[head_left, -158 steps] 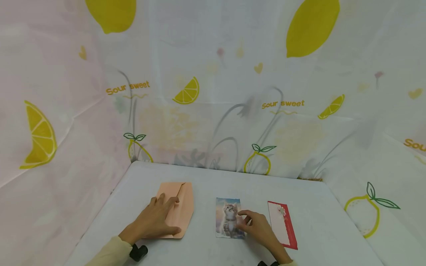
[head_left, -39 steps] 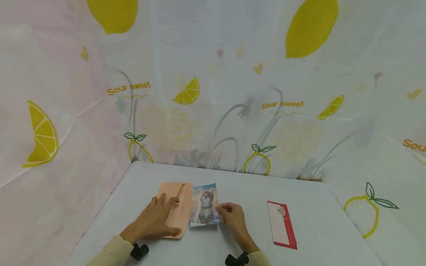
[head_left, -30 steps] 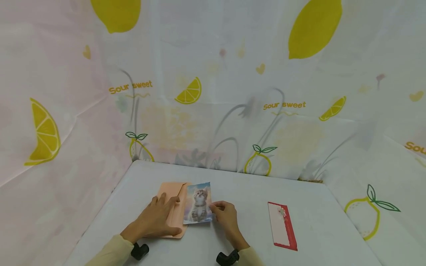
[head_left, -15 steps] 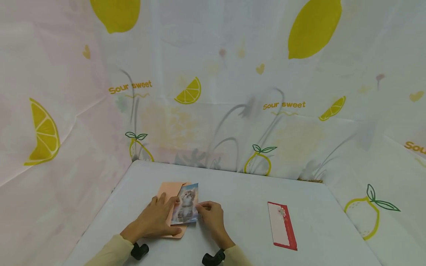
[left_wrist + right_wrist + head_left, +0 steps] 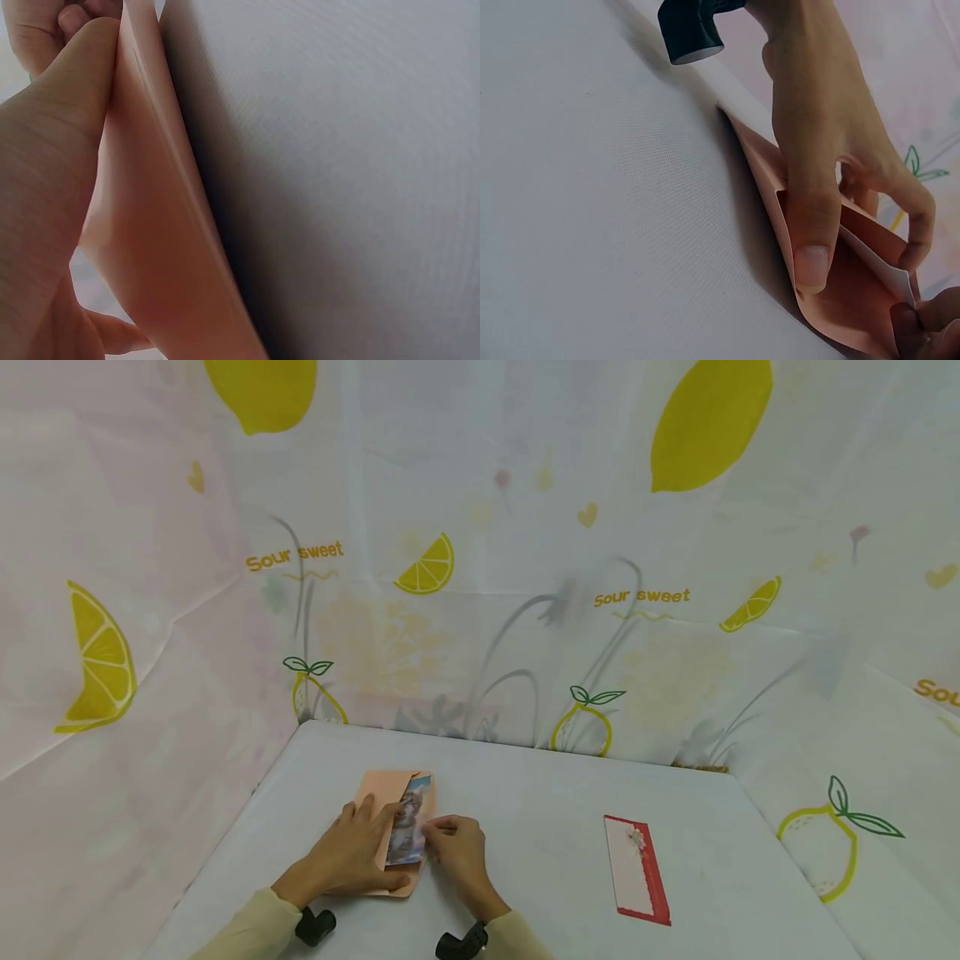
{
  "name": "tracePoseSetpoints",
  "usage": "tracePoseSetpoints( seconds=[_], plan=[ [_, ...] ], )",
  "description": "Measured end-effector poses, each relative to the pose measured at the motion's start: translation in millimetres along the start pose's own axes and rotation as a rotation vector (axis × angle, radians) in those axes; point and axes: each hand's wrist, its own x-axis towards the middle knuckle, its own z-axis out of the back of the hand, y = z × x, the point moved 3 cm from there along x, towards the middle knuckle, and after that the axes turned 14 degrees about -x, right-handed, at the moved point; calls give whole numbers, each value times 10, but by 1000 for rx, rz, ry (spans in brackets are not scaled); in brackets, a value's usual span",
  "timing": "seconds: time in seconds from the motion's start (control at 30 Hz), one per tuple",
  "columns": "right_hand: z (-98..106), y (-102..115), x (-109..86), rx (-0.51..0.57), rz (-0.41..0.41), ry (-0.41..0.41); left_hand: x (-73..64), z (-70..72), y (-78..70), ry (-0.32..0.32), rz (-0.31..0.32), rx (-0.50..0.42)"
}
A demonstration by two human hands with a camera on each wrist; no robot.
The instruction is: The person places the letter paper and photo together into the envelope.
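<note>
In the head view my left hand (image 5: 345, 852) lies spread over a peach envelope (image 5: 382, 785) at the left of the table. Its thumb (image 5: 52, 165) reaches along the envelope's near end in the left wrist view, where the paper bows out. My right hand (image 5: 459, 856) pinches the right edge of a kitten picture card (image 5: 407, 831). The card's left part is hidden under the envelope's front panel and my left fingers. From the right wrist, the card's white edge (image 5: 877, 262) runs between the envelope's layers, with the left thumb at the mouth's near corner.
A red and white card (image 5: 633, 870) with a small flower lies flat to the right on the white table (image 5: 540, 893). Lemon-printed sheets (image 5: 480, 635) hang behind and at both sides. Each wrist wears a black camera.
My right hand has taken the kitten card from the middle of the table and carried it left, partly into the envelope. The left hand has stayed on the envelope.
</note>
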Motion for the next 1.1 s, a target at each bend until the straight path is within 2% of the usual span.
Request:
tracePoseSetpoints(
  seconds=[0.13,0.23,0.43,1.1],
  plan=[
    [-27,8,-2,-31,19,1,-4,-21,2,-17,-16,-18],
    [-59,16,-9,-55,37,-1,-16,-46,3,-23,-5,-18],
    [-143,37,-2,-56,61,-12,-7,-46,9,-9,13,-12],
    [-311,135,3,-80,89,8,-12,0,-8,8,-10,-14]
  ],
)
